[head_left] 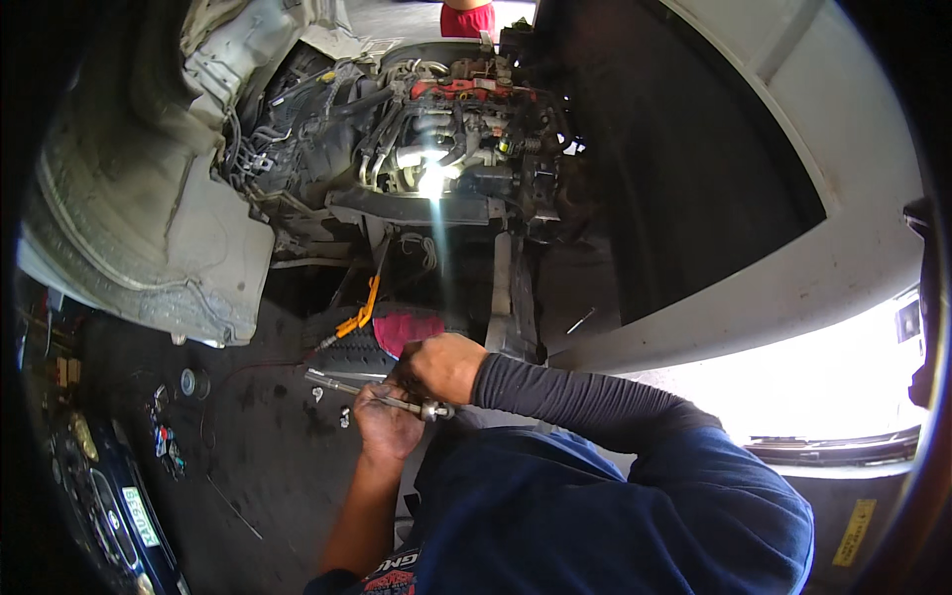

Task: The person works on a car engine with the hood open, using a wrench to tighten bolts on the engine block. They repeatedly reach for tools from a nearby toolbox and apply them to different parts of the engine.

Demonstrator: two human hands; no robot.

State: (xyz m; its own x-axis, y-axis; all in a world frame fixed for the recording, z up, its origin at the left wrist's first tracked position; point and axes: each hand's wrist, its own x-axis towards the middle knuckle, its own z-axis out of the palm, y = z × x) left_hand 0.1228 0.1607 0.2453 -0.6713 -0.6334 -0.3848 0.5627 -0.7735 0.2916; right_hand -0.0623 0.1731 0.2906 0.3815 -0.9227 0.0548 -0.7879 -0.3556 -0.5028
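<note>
Low in front of me, my left hand (389, 426) is closed, palm up, around a silver ratchet (341, 386). Its long bar points left, and its round head (436, 410) sticks out at the right near my wrist. Just above, my right hand (446, 369) is curled into a fist, its fingers mostly hidden; what it grips I cannot make out. A pink cloth (409, 331) touches or lies just behind the right knuckles, over a black tyre (352, 349). Beside the cloth an orange air blow gun (359, 309) leans upward, a thin red hose running off to its left.
Ahead is an exposed engine (446, 129) with a bright lamp (432, 182) shining on it. A pale body panel (139, 238) hangs left; a large white panel (734, 307) stands right. Small parts (167, 436) and a round tin (194, 383) lie on the floor. A person in red shorts (468, 20) stands beyond.
</note>
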